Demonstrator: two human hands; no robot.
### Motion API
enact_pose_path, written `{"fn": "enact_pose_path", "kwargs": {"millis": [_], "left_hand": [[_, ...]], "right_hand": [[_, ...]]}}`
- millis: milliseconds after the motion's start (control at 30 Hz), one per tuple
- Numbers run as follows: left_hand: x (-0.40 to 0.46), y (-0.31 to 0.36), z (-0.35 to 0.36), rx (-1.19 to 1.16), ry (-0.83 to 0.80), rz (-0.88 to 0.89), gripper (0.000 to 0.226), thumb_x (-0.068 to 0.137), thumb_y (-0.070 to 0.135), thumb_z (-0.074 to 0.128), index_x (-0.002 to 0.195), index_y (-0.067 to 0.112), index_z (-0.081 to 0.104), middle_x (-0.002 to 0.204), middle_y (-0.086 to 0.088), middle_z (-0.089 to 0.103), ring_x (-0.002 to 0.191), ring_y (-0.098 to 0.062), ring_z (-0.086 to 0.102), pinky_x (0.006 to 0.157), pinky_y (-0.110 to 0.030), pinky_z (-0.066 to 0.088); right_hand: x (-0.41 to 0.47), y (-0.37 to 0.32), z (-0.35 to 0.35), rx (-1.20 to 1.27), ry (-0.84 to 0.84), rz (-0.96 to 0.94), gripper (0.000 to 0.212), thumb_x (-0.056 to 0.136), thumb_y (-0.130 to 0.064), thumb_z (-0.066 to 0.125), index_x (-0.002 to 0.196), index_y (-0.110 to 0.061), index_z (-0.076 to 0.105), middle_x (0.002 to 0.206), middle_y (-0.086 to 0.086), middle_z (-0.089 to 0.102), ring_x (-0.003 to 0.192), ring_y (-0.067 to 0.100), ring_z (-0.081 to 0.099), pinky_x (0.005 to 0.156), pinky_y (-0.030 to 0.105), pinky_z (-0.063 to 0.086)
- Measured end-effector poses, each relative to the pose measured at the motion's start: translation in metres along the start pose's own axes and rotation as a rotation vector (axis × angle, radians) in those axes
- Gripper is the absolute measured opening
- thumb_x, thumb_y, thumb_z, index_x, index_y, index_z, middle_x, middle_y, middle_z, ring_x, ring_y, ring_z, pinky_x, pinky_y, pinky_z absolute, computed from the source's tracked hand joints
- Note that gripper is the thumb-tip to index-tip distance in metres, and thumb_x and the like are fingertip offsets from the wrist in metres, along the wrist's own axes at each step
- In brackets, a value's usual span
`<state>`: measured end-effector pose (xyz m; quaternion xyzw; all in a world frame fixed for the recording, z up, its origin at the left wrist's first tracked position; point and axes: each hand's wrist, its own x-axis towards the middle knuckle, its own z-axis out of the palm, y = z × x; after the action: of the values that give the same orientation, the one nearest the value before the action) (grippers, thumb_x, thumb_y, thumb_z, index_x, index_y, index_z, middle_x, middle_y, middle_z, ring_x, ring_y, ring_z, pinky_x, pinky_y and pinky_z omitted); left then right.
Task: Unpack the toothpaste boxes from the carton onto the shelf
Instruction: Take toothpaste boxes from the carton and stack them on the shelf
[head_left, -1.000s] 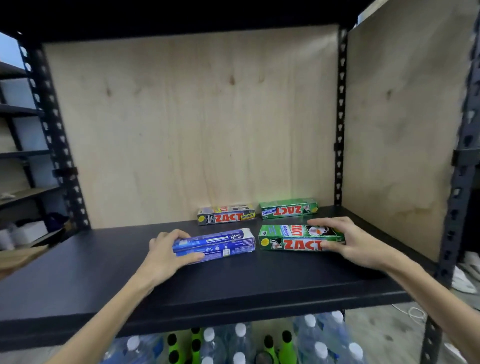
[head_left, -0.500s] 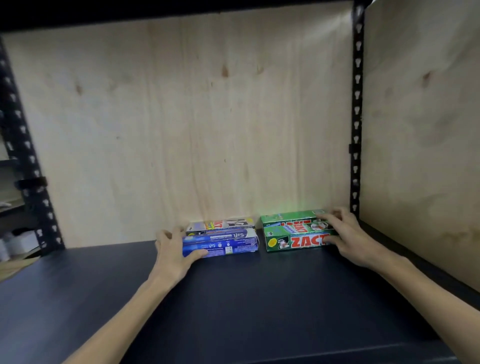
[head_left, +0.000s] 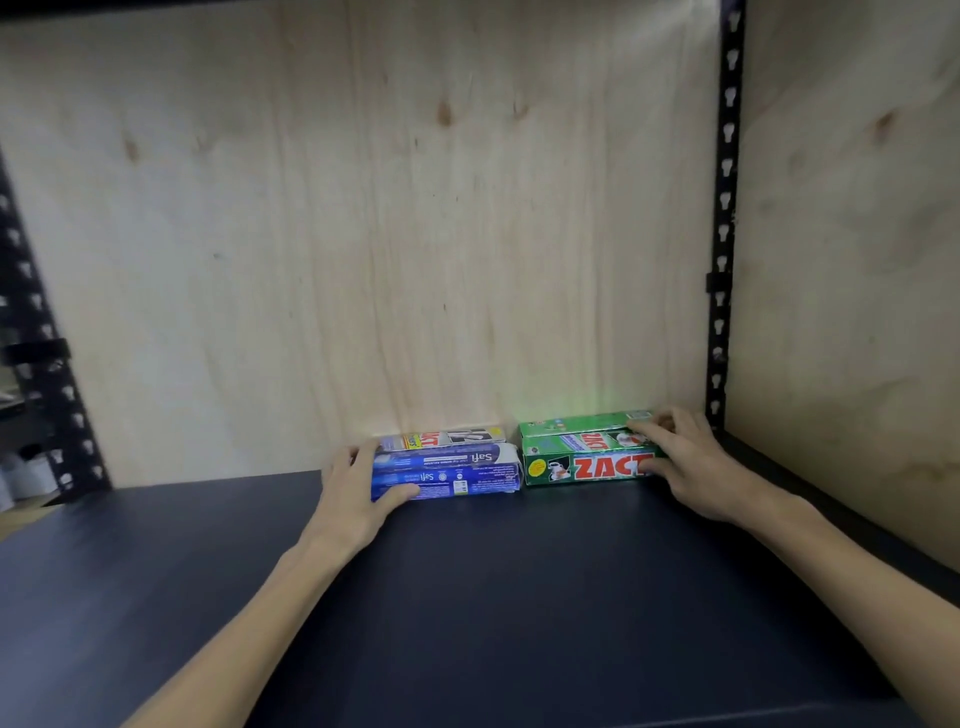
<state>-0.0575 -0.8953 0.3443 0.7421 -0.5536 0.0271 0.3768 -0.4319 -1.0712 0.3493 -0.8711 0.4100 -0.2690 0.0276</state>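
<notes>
Head view: left hand grips the blue rectangular cardboard toothpaste boxes at their left end; right hand clasps the green cardboard toothpaste box, far on the black shelf. Light, stiff, crushable (hold the ends, I'd say).

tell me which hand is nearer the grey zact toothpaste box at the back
Left. The left hand grips the blue Safi toothpaste box right in front of the grey Zact toothpaste box; the right hand holds the green Zact toothpaste box beside it.
</notes>
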Motion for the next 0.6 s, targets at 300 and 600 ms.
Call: {"fn": "enact_pose_path", "kwargs": {"millis": [300,600], "left_hand": [[-0.012,0.010,-0.004,0.015,0.003,-0.018,0.086,0.085,0.051,0.074,0.152,0.018,0.031,0.150,-0.003,0.033,0.140,-0.022,0.032,0.111,-0.037,0.036],[-0.058,0.030,-0.020,0.185,0.105,0.151,0.096,0.085,0.057,0.069,0.156,0.013,0.021,0.157,-0.007,0.024,0.145,-0.024,0.023,0.118,-0.037,0.025]], "right_hand": [[-0.016,-0.009,-0.003,-0.022,0.127,0.008,0.061,0.096,-0.033,0.064,0.150,-0.014,0.043,0.143,0.007,0.040,0.131,0.024,0.034,0.113,0.038,0.034],[-0.071,-0.055,-0.021,-0.003,0.234,0.008,0.075,0.092,-0.053,0.058,0.153,-0.013,0.037,0.135,0.007,0.043,0.124,0.022,0.036,0.110,0.037,0.036]]}}
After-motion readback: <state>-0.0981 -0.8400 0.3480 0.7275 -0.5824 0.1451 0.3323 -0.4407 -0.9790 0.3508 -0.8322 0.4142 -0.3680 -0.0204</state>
